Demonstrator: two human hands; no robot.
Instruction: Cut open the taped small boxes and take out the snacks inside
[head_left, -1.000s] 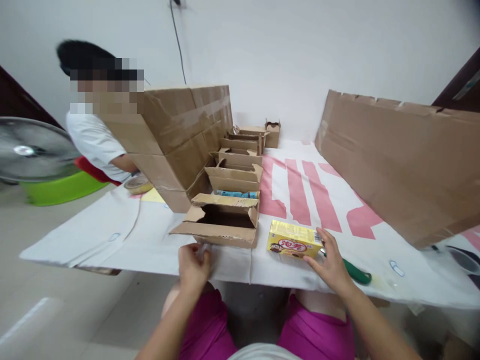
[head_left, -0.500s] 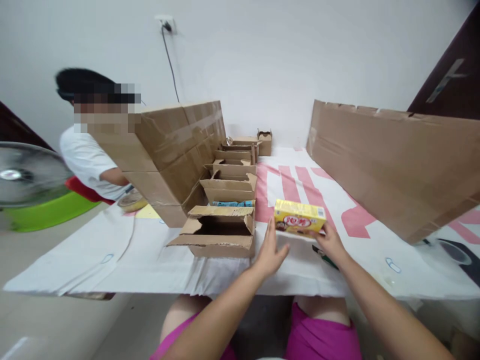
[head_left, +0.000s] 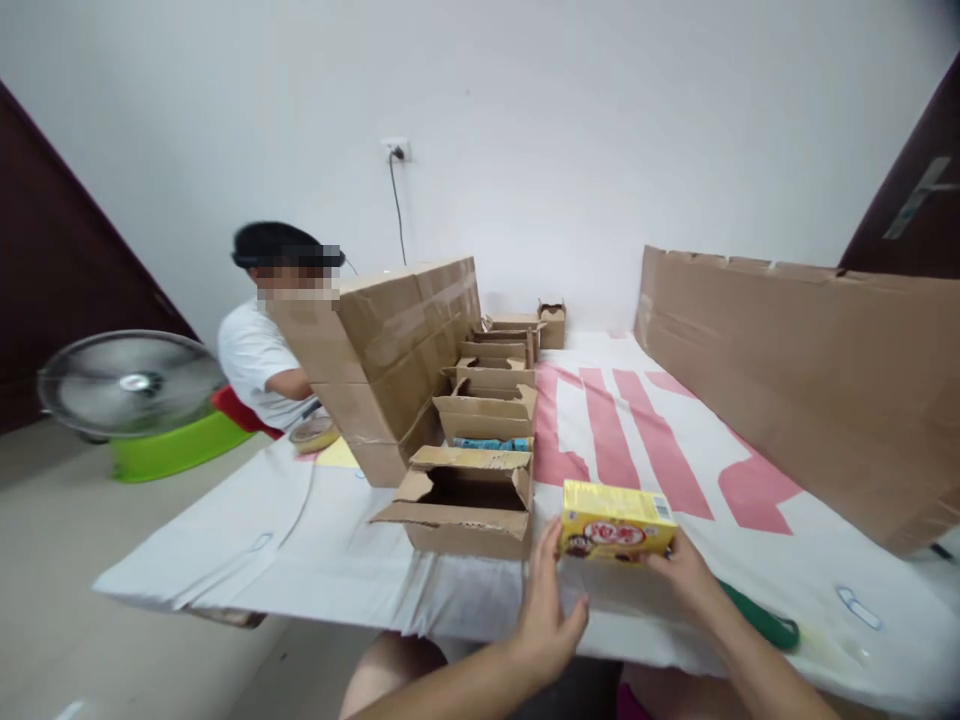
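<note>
A yellow snack box (head_left: 618, 522) with red and white lettering is held just above the table, gripped at its right end by my right hand (head_left: 686, 570). My left hand (head_left: 551, 610) is at the box's left end, fingers stretched out and thumb apart; whether the fingertips touch it I cannot tell. To the left of that hand stands an open cardboard box (head_left: 469, 527) with its flaps up and a dark inside. Beside my right forearm lies a dark green handle (head_left: 765, 615), partly hidden by the arm.
More open cardboard boxes (head_left: 491, 408) run back in a row, a blue packet (head_left: 491, 444) among them. Taped cartons (head_left: 397, 340) form a wall at left; a cardboard panel (head_left: 795, 370) stands at right. Beyond the cartons sits a person (head_left: 255, 345) near a fan (head_left: 135, 385).
The view has shifted, so the scene sits lower and farther right. My right hand still grips the yellow box, and more of the green handle shows.
</note>
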